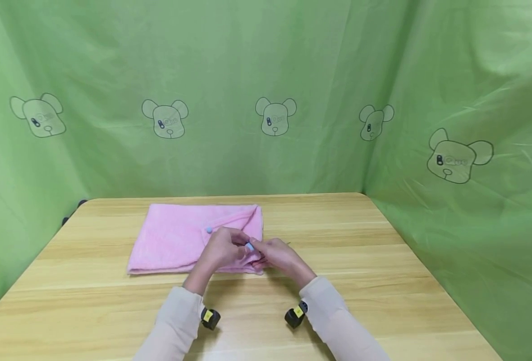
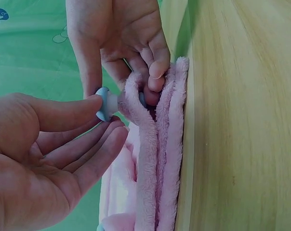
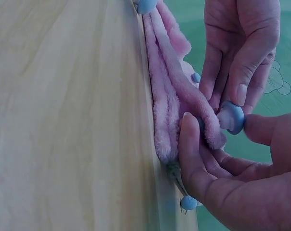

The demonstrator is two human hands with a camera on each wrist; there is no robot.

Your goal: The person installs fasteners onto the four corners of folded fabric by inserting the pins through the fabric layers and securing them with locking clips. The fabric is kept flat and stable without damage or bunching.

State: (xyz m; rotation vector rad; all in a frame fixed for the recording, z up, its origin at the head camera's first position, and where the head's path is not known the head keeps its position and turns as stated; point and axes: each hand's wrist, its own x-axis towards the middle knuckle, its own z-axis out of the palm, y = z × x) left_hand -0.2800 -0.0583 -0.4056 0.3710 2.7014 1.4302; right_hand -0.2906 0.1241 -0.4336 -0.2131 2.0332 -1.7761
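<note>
A folded pink plush blanket lies on the table, its layered edges facing me in both wrist views. At its right front corner, my left hand pinches the light blue cap of a mushroom-shaped fastener between thumb and fingers. The right hand has its thumb against the same cap, while its fingers curl behind a raised pink edge. A pale stem joins the cap to that edge. On the edge's other side a second blue piece shows, partly covered by the right fingers.
Another blue knob sits on the blanket's upper fold. In the right wrist view, blue knobs show at the near corner and the far end. The wooden table borders green curtains at its back and sides.
</note>
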